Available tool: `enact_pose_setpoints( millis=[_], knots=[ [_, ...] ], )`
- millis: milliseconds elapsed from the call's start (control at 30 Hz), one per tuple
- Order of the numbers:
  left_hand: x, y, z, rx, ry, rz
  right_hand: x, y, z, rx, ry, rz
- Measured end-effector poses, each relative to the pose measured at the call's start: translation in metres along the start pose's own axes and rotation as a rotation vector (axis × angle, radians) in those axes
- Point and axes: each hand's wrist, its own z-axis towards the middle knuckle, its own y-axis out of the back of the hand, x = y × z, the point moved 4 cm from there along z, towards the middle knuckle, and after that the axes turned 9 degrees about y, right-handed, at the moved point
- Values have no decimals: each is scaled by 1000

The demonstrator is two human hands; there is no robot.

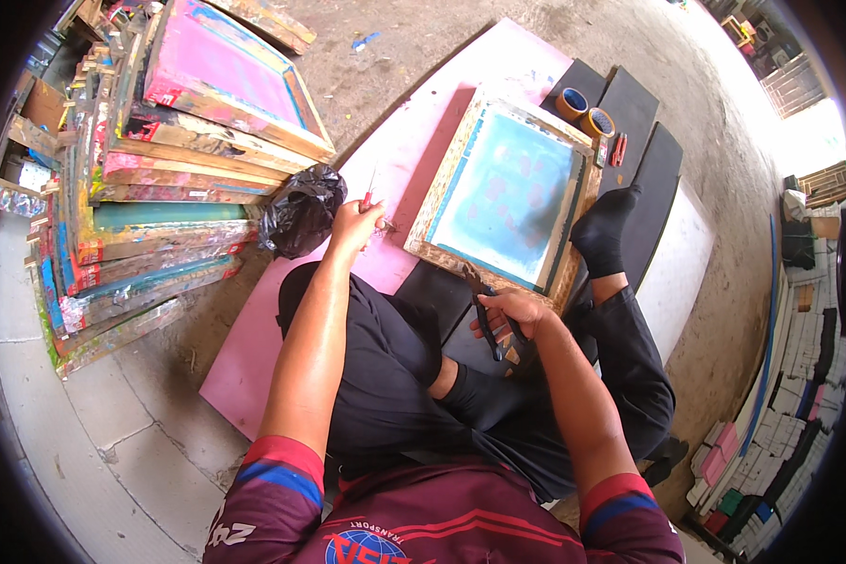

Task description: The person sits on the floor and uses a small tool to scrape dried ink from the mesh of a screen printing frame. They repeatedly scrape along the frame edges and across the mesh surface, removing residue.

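Observation:
I sit on the floor with a wooden printing frame [442, 252] holding a blue mesh screen [508, 193] tilted in front of my legs. My right hand [515, 315] is shut on dark-handled pliers [491, 327] at the frame's near edge. My left hand [354, 224] grips a thin red-handled tool [369, 193] just left of the frame, above a pink sheet [254, 348] spread on the floor. My black-socked foot [603, 230] rests against the frame's right side.
A tall stack of paint-stained wooden screen frames [160, 179] stands at the left. A crumpled black plastic bag [299, 209] lies beside it. Two tape rolls [583, 111] and black mats [634, 113] sit beyond the frame. Stacked boards [799, 414] line the right edge.

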Motion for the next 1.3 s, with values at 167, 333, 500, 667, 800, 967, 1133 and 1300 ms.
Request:
enact_pose_setpoints(
  millis=[167, 333, 500, 667, 800, 967, 1133, 1300],
  knots=[
    [1, 0, 1, -1, -19, 3, 2, 8, -1, 40, -61, -60],
    [4, -11, 4, 31, -79, 125, -10, -6, -6, -10, 10, -153],
    [6, -34, -4, 94, -217, 373, -18, -19, -4, -144, 108, -220],
    [16, -41, 5, 90, -301, 522, -28, -14, 13, -184, 149, -478],
    [16, -40, 7, 71, -311, 529, -26, -11, 26, -193, 128, -542],
    [14, -38, 4, 58, -316, 543, 0, -30, 9, -160, 77, -249],
    [16, -37, 5, 51, -304, 550, 14, -22, 3, -248, 28, -460],
    [13, -38, 4, 67, -292, 571, 34, -30, -4, -448, 189, -1191]
  ],
)
